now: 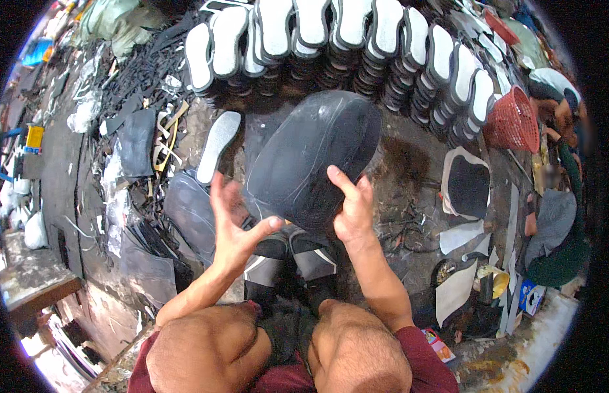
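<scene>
A large black rounded sheet point(311, 154), rubber or foam by its look, is tilted up in front of me, with faint pale curved lines on its face. My right hand point(354, 209) grips its near right edge, thumb on top and the other fingers underneath. Beside the lower left edge, my left hand point(238, 226) is open with its fingers spread and slightly blurred; I cannot tell whether it touches the sheet. A single white-topped sole point(217, 147) lies on the ground past my left hand. Another dark sheet point(188, 208) lies to the left of that hand.
Tall stacks of white-topped soles point(276, 29) curve across the far side. A red basket point(514, 121) stands at their right end. Scraps and a black piece with a pale border point(467, 183) lie rightward. Another person point(558, 216) sits far right. A wooden bench point(42, 298) stands left.
</scene>
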Demonstrator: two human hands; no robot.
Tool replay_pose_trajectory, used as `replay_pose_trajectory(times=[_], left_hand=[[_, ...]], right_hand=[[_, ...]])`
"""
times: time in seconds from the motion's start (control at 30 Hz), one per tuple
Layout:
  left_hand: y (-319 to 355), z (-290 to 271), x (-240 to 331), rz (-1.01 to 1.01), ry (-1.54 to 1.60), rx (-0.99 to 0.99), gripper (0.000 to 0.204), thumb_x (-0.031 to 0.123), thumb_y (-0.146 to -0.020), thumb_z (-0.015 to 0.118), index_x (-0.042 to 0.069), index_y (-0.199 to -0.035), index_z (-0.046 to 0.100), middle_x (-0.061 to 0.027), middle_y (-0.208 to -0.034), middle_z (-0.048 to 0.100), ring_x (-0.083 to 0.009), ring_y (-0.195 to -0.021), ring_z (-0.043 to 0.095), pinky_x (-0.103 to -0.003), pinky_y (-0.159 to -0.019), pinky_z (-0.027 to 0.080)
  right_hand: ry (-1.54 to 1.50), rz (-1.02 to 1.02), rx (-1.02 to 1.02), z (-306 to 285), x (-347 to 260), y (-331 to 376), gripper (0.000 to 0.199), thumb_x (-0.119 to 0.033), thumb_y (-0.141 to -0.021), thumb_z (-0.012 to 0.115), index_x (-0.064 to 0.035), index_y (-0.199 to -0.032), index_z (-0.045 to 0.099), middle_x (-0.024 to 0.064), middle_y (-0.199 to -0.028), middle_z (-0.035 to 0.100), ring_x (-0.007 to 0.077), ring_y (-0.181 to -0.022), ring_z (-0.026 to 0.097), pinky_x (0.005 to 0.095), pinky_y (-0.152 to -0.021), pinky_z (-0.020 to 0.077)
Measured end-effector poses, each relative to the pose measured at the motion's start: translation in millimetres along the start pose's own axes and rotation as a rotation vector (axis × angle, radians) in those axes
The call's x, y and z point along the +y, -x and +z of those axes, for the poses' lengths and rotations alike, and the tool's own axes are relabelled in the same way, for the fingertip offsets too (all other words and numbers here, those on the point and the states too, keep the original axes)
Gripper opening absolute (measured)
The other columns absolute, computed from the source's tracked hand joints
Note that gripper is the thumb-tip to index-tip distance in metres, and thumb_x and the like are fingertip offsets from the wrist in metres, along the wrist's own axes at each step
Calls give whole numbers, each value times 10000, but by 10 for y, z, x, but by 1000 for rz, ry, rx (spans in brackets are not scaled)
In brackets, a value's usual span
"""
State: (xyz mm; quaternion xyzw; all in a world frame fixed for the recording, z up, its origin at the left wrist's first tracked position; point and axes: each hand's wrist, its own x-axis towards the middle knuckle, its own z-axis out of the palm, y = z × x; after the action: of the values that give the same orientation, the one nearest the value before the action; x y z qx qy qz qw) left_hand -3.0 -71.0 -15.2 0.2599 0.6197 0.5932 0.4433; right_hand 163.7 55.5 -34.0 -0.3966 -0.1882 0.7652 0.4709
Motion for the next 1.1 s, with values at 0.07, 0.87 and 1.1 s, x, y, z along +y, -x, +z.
replay_pose_trajectory(times=[0.07,0.87,1.1], left_hand=[[0,76,55,-494,357,-54,903,189,-788,867,51,-1492,318,-173,-1449,465,-285,-1326,473,-443,-1086,418],[-181,-141,-119,-47,-202,-471,976,171,-665,960,-21,-1451,415,-138,-1442,504,-256,-1358,437,-398,-1162,321],[-214,-219,-188,-30,-168,-441,808,138,-696,930,-13,-1375,521,-124,-1353,599,-246,-1263,533,-391,-1128,373]], right_hand=[[-14,1,-74,135,-64,-21,436,-7,-891,698,-27,-1306,566,92,-1215,667,217,-1063,656,373,-938,533],[233,-195,-237,-35,-987,-440,337,-172,-958,641,9,-1243,641,92,-1148,714,193,-1043,677,351,-942,513],[545,-309,66,-90,-600,-574,557,-168,-859,776,34,-1338,574,132,-1266,643,261,-1158,617,368,-996,470]])
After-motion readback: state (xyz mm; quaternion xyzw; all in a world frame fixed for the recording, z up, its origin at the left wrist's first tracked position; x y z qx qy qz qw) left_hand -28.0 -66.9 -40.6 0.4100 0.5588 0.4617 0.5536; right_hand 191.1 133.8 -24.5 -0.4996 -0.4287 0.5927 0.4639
